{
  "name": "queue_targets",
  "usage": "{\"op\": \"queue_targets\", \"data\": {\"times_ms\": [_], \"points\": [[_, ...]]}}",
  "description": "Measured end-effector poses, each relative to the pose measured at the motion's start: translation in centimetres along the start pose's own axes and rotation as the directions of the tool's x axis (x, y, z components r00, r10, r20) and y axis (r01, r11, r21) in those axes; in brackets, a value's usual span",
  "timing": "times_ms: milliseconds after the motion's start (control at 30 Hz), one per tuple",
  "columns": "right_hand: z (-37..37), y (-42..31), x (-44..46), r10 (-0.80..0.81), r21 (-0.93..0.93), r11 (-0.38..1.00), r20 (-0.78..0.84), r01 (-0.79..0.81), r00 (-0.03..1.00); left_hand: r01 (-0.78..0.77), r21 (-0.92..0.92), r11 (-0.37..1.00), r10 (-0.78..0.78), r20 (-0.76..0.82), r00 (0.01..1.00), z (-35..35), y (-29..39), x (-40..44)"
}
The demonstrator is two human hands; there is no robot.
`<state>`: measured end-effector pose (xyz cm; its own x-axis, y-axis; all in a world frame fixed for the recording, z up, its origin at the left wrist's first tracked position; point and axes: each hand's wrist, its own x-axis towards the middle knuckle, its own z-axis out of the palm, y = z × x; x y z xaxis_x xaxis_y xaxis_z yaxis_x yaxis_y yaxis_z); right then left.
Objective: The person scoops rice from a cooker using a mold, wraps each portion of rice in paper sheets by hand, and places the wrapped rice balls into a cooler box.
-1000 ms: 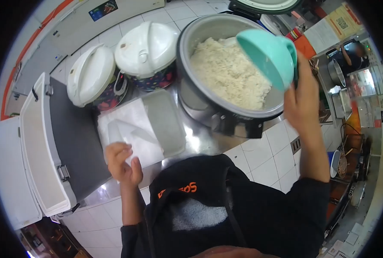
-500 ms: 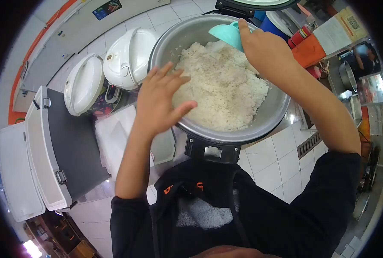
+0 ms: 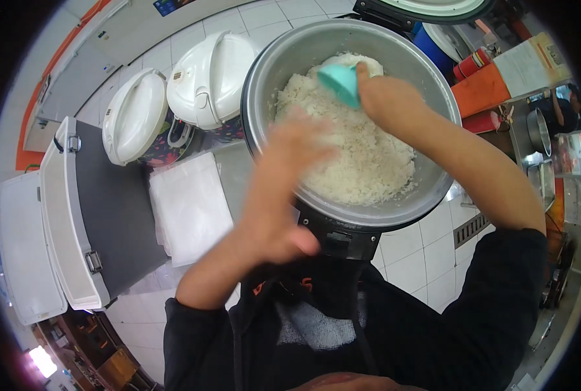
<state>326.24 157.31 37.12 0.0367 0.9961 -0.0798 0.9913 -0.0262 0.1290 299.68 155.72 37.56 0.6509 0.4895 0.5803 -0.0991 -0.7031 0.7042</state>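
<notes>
A big round metal pot (image 3: 443, 98) of cooked white rice (image 3: 368, 173) stands in front of me. My right hand (image 3: 391, 101) is closed on a turquoise scoop (image 3: 340, 83), which is over the far part of the rice. Smeared by motion, my left hand (image 3: 284, 176) hangs over the pot's near left rim. Its thumb sticks out and its fingers are apart, with nothing visible in them. Left of that hand lies a stack of thin white plastic sheets (image 3: 192, 208).
Two white-lidded rice containers (image 3: 134, 117) with flowered sides stand left of the pot. An open white cooler box (image 3: 75, 215) with a grey lining is at far left. Beyond the pot are its raised lid (image 3: 434, 8), a blue bin (image 3: 437, 49) and a red canister (image 3: 473, 63).
The scoop and my right hand have come down from the pot's far rim to the rice. My left hand has moved right and slightly down. The view has shifted a little.
</notes>
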Motion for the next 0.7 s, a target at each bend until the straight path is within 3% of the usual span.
{"op": "queue_targets", "data": {"times_ms": [67,133,167,233,367,400,467,533,600,700], "points": [[1.4,-2.4,-0.4,-0.005,0.056,0.998,0.100,0.000,0.995,-0.147,0.108,0.983,0.172,-0.285,0.943,-2.2,-4.7,2.4],[1.8,-4.2,0.0,-0.030,0.110,0.994,0.194,0.008,0.981,-0.097,0.130,0.987,0.140,-0.384,0.913,-3.5,-7.7,5.3],[1.9,-4.9,0.2,-0.077,0.116,0.992,0.185,0.056,0.980,-0.089,0.131,0.987,0.133,-0.379,0.916,-3.5,-8.2,5.9],[1.8,-5.3,0.5,-0.156,0.049,0.988,0.193,0.150,0.969,-0.070,0.103,0.992,0.085,-0.154,0.984,-2.6,-8.6,6.7],[1.2,-5.4,2.5,-0.307,0.009,0.947,0.328,0.322,0.894,-0.017,-0.137,0.990,-0.006,-0.168,0.986,-2.1,-7.9,7.1],[1.0,-6.1,2.6,-0.301,0.023,0.950,0.336,0.312,0.892,0.001,-0.027,1.000,-0.005,-0.144,0.990,-1.8,-7.3,7.0],[0.6,-6.8,3.1,-0.366,0.034,0.911,0.529,0.411,0.765,0.020,0.203,0.979,0.003,-0.112,0.994,-1.7,-6.3,7.1],[3.0,-6.1,2.3,-0.440,0.081,0.884,0.481,0.461,0.759,0.095,0.097,0.991,-0.089,-0.064,0.994,-2.7,-6.8,7.3],[2.7,-5.7,1.4,-0.510,0.111,0.849,0.431,0.517,0.745,-0.080,0.208,0.975,0.071,0.048,0.996,-3.0,-6.8,7.2],[2.5,-5.6,-0.8,-0.450,0.124,0.878,0.544,0.463,0.708,-0.163,0.237,0.958,0.166,0.010,0.986,-2.6,-8.1,7.0]]}}
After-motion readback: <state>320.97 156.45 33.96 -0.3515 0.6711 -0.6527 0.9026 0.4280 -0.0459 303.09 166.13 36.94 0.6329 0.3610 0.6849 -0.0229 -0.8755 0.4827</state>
